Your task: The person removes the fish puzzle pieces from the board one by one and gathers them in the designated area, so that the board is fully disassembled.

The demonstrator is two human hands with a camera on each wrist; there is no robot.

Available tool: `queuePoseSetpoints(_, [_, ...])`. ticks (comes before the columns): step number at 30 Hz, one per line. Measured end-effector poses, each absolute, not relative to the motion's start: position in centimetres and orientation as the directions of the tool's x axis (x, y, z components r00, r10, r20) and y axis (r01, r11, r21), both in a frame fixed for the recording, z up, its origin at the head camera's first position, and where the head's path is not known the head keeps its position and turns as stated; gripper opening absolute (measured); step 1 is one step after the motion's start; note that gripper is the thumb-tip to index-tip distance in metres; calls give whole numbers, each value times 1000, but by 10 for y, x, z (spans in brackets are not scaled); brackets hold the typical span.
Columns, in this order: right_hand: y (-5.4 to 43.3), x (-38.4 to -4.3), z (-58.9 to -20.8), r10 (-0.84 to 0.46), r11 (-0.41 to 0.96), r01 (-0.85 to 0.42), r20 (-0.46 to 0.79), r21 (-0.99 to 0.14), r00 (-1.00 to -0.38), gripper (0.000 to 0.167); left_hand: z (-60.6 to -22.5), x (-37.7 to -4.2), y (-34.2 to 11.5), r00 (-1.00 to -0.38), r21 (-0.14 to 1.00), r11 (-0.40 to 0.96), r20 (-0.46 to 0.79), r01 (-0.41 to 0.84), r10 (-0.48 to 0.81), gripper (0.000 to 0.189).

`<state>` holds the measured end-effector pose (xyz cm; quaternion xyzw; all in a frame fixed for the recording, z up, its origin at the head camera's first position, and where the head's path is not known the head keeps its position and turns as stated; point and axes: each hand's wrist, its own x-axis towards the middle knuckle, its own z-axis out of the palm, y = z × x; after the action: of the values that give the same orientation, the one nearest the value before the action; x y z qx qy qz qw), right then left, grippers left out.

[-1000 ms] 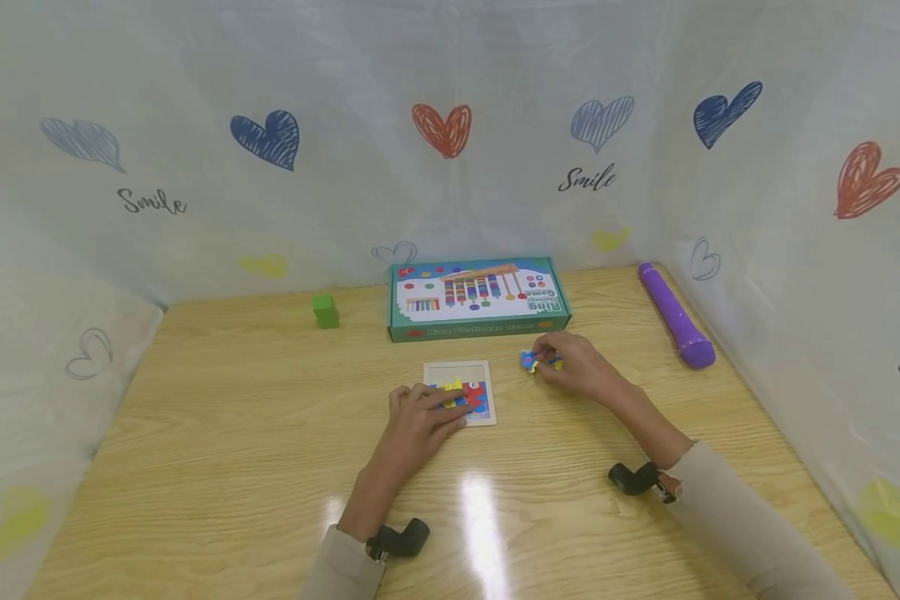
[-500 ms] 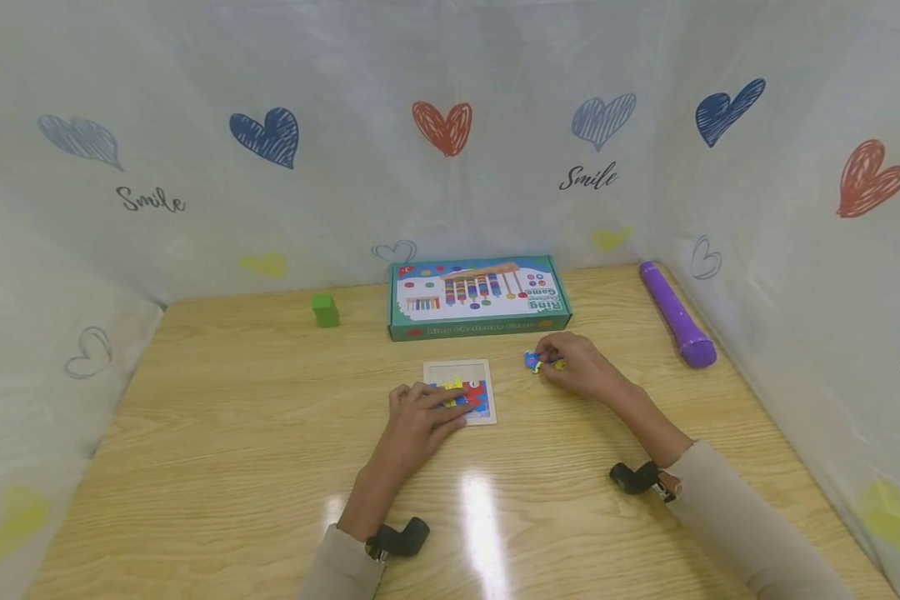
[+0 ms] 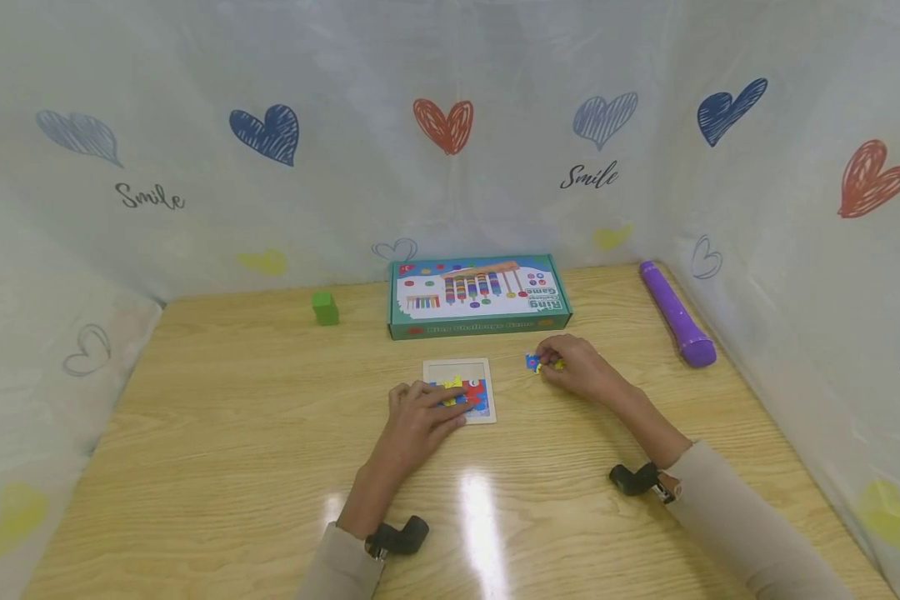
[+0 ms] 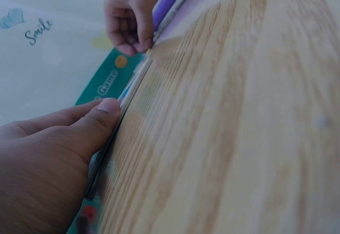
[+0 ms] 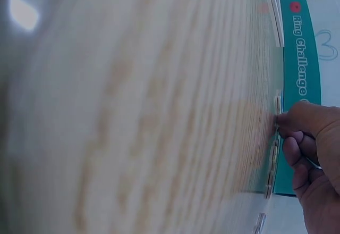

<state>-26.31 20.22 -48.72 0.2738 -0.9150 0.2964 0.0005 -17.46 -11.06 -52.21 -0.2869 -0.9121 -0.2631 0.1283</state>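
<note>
Blue piece [image 3: 531, 362] partly behind right grip [image 3: 579, 367]

Decent light from the head cam, dim and smeary wrist cams

The head view is fairly bright but flat, with a long white glare streak [image 3: 480, 533] on the glossy tabletop [image 3: 232, 433] and mushy lettering [image 3: 480, 328] on the green box [image 3: 480, 298]. Both wrist views run darker and bluish; the tabletop goes blurry near the lens, and the right one catches a hot spot [image 5: 24, 13] in its top-left corner.

"Ring Challenge Game" on the teal box [image 3: 480, 300], "Smile" twice on the white backdrop [image 3: 352, 200].
</note>
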Motion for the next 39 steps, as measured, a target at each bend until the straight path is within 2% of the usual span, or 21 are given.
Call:
queuePoseSetpoints(28, [184,-251,-478,-527,665,-528,169,-529,-833,18,-524,-175,-112,-778,424,660,442,620,447,22])
queuePoseSetpoints(33, [174,-248,-474,-553,658,-571,199,-491,-809,17,-524,-175,-111,-786,421,671,430,610,444,21])
queuePoseSetpoints(39, [161,-243,-471,-581,615,-610,237,-499,-779,16,-524,-175,-110,-798,443,669,417,597,436,20])
